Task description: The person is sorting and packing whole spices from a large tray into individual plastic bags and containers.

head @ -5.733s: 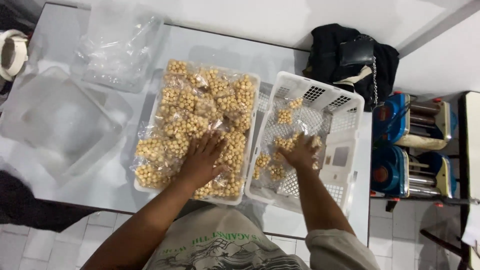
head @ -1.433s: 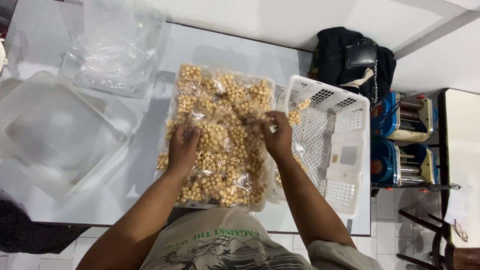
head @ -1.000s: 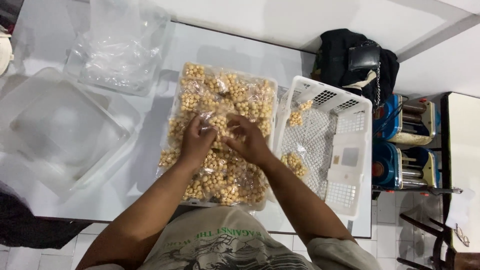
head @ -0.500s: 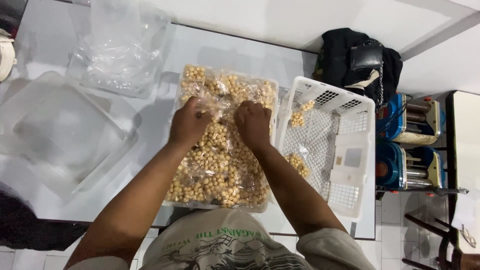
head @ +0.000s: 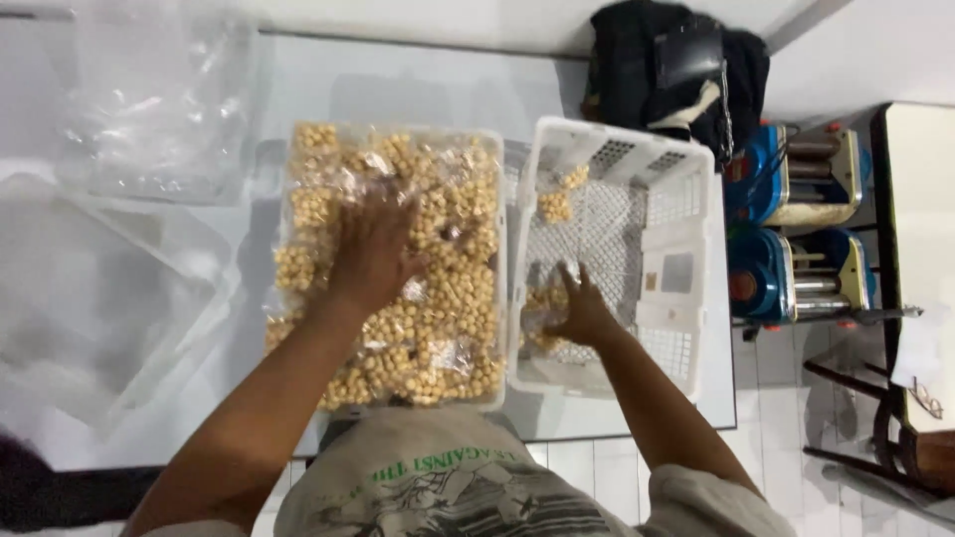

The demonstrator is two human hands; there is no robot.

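Left to right: crumpled clear plastic bags [head: 149, 109] lie on the pale counter [head: 398, 85]. The left hand [head: 373, 254], fingers spread, rests flat on the small clear packets of tan round snacks [head: 418, 298] filling a white plastic tray [head: 500, 298]. The right hand [head: 580, 313] reaches into the white perforated plastic basket [head: 686, 229], its grip closed around one snack packet [head: 537, 308]. Judged step: moving packets between tray and basket. Any following pick demands separating one slippery packet.
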